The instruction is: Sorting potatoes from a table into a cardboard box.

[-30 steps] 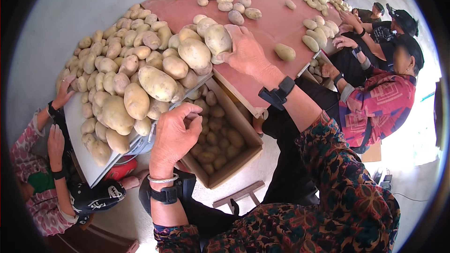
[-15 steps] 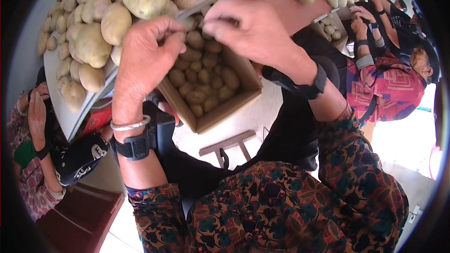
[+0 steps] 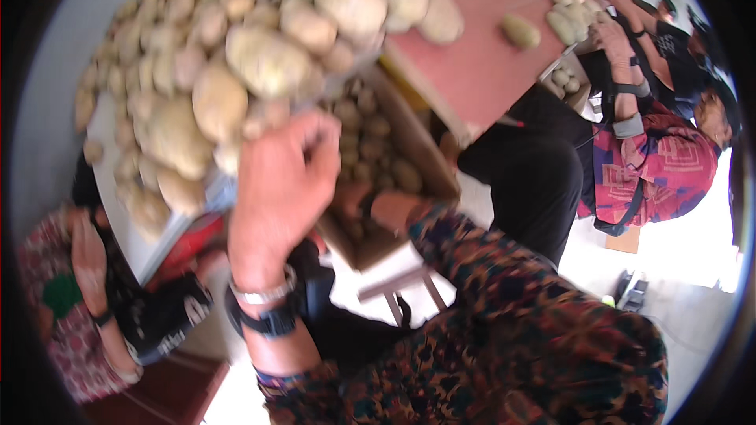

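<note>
A big pile of pale potatoes (image 3: 268,63) lies on a pink table (image 3: 480,71), reaching its near edge. My left hand (image 3: 279,181) is raised at that edge with its back to me and its fingers curled against the lowest potatoes; whether it holds one is hidden. Below the table edge stands a cardboard box (image 3: 425,157) filled with smaller potatoes (image 3: 370,142). My right hand (image 3: 346,201) reaches down into this box, mostly hidden behind my left hand, so its grip cannot be seen. The picture is blurred.
A person in a pink patterned top (image 3: 669,157) sits at the right, hands on potatoes at the table's far end. Another person's hand (image 3: 87,252) shows at the lower left. A small stool (image 3: 394,291) stands under the box.
My right hand has gone from the table edge down into the box. My left hand stays at the pile's edge. The view has swung and blurred.
</note>
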### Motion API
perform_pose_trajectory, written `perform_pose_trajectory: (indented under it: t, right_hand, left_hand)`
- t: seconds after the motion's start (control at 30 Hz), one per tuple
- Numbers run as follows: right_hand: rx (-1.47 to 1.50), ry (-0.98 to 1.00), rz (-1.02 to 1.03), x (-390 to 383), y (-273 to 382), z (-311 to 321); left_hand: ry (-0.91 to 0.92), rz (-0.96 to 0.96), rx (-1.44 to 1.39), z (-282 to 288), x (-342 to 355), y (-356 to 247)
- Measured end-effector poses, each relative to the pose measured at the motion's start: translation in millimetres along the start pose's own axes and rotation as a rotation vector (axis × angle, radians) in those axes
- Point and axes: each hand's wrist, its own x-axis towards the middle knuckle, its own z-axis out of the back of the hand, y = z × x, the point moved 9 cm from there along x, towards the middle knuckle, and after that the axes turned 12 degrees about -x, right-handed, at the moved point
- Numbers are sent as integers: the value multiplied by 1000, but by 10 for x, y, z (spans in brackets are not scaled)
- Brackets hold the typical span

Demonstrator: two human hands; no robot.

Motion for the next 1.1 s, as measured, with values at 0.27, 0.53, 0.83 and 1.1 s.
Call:
perform_pose_trajectory:
  t: [0.27,0.53,0.83,1.1]
  right_hand:
    - [-234,178,-135,-121,508,-22]
    - [69,350,-33,-665,505,1090]
    - [324,31,328,-1369,935,3169]
    - [325,-785,371,-1180,1637,4802]
  left_hand:
    - [13,161,-29,75,-274,35]
    - [-25,-29,95,60,-244,-12]
    - [-387,-44,80,377,-307,1]
    - [-920,-29,-914,902,-482,250]
